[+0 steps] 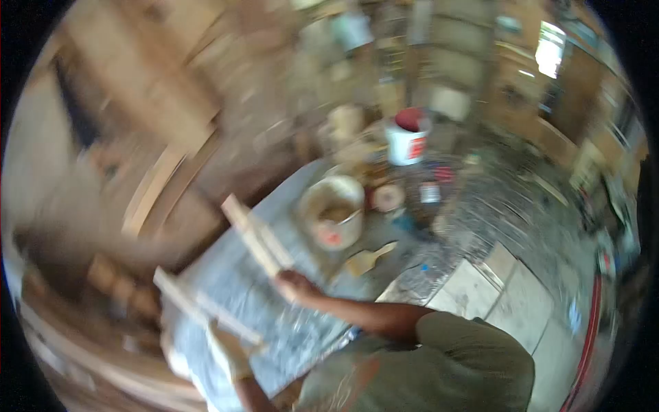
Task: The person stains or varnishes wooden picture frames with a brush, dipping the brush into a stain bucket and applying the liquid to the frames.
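Observation:
My right hand [296, 285], bare, is closed round the near end of a pale wooden strip [248, 230], which points up and left over a grey-blue covered work surface [274, 323]. What looks like a second strip runs close beside it. Lower left, my left hand [228, 351] wears a light glove and is closed on another pale wooden strip [180, 295]. A thin strip [230, 320] lies at an angle next to that one. Motion blur hides the fingers' detail. Right of my right hand, a wide brush [371, 259] rests on the surface.
A used white bucket [335, 213] stands at the surface's far side. Behind it are a white pail with a red inside [408, 137] and a roll of tape [388, 198]. Pale flat panels [473, 292] lie at right. Curved wooden boards [154, 185] stand at left.

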Demonstrator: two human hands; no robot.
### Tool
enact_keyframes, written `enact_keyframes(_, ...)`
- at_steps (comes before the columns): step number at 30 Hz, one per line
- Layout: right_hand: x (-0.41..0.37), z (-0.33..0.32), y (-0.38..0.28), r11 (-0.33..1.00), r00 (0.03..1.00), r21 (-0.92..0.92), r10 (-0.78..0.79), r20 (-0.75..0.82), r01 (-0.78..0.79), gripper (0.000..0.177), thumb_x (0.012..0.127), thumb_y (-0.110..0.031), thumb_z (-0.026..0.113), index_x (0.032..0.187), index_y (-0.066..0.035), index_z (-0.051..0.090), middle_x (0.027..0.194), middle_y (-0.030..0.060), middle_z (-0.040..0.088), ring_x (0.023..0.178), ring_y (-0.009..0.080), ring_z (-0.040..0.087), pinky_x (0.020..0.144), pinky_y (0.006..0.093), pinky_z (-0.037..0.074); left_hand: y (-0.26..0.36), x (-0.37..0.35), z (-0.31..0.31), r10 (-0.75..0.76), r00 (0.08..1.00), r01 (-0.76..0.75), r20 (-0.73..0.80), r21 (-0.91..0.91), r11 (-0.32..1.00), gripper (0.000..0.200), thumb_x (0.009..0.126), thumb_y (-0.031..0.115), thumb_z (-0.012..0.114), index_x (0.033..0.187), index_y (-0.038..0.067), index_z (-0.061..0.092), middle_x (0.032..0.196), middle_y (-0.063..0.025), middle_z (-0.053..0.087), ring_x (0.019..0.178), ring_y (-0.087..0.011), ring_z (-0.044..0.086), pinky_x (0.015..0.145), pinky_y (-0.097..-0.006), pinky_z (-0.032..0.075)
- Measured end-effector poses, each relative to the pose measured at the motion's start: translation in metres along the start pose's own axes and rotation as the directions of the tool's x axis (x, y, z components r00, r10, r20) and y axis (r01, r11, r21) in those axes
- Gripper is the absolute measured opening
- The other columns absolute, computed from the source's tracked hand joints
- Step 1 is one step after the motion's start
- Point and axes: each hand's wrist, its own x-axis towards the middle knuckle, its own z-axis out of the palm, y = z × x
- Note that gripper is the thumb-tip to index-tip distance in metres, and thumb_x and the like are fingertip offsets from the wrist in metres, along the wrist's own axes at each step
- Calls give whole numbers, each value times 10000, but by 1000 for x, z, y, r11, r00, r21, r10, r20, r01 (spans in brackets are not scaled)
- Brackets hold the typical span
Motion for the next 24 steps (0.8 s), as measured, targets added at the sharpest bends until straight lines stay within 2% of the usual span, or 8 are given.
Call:
enact_keyframes(3, 5, 0, -37, 743, 872, 457, 436, 223, -488, 257, 956, -312, 601, 985, -72, 689, 908, 26, 676, 823, 125, 601, 752, 290, 477, 18, 6, -14, -57, 998, 57, 16, 10, 998, 334, 928, 374, 624, 1101, 88, 634, 710, 60, 399, 627, -87, 396, 556, -263, 334)
enact_keyframes(5, 7, 10, -45, 786, 915, 469, 333, 227, -402, 309, 970, -360, 600, 991, -59, 668, 826, -14, 615, 778, 96, 552, 703, 275, 447, 21, 7, 17, -145, 987, 130, -67, -190, 973, 277, 931, 367, 631, 1054, 120, 624, 673, 60, 420, 566, -77, 394, 523, -263, 333)
enact_keyframes(9, -9, 37, -81, 767, 784, 336, 330, 526, -547, 356, 999, -349, 558, 1046, -5, 635, 796, 1, 577, 803, 83, 536, 704, 275, 437, 10, -9, 54, -40, 999, 40, -16, 45, 998, 376, 970, 390, 592, 1158, 65, 604, 883, 13, 541, 796, -88, 488, 680, -269, 425)
enact_keyframes(10, -15, 49, -87, 840, 929, 480, 73, 364, -254, 365, 1003, -347, 546, 1110, -10, 639, 848, 13, 597, 853, 94, 550, 747, 275, 450, 11, -11, 59, -41, 999, 41, 11, 2, 999, 383, 977, 390, 583, 1174, 62, 602, 909, 12, 551, 820, -88, 493, 704, -273, 430)
enact_keyframes(14, -11, 35, -67, 687, 797, 466, 288, 531, -558, 362, 974, -336, 577, 1153, -26, 630, 991, 6, 599, 946, 103, 536, 857, 266, 427, -2, -1, 42, -46, 999, 46, -2, -13, 999, 376, 987, 385, 574, 1180, 63, 598, 917, 25, 536, 825, -88, 482, 718, -266, 423)
enact_keyframes(21, 0, 30, -69, 766, 860, 447, 265, 437, -463, 430, 985, -401, 566, 1112, 2, 645, 936, 27, 600, 870, 116, 537, 785, 285, 433, 18, -5, 21, -106, 992, 98, -70, -114, 989, 378, 989, 359, 572, 1195, 42, 588, 862, 46, 494, 769, -65, 433, 656, -246, 372)
enact_keyframes(22, -4, 32, -79, 747, 853, 464, 266, 448, -476, 403, 1007, -354, 544, 1132, 18, 638, 965, 51, 627, 897, 123, 554, 808, 288, 443, 15, -7, 27, -68, 994, 61, -82, -92, 994, 349, 971, 397, 589, 1137, 90, 596, 726, 56, 457, 588, -69, 431, 525, -244, 375)
enact_keyframes(24, -17, 43, -89, 807, 866, 440, 164, 472, -393, 379, 1013, -309, 530, 1191, 14, 616, 1050, 43, 629, 994, 116, 550, 890, 284, 427, 1, -14, 41, -16, 999, 15, -31, -54, 998, 360, 979, 378, 585, 1167, 72, 606, 832, 19, 549, 713, -92, 522, 619, -257, 445)
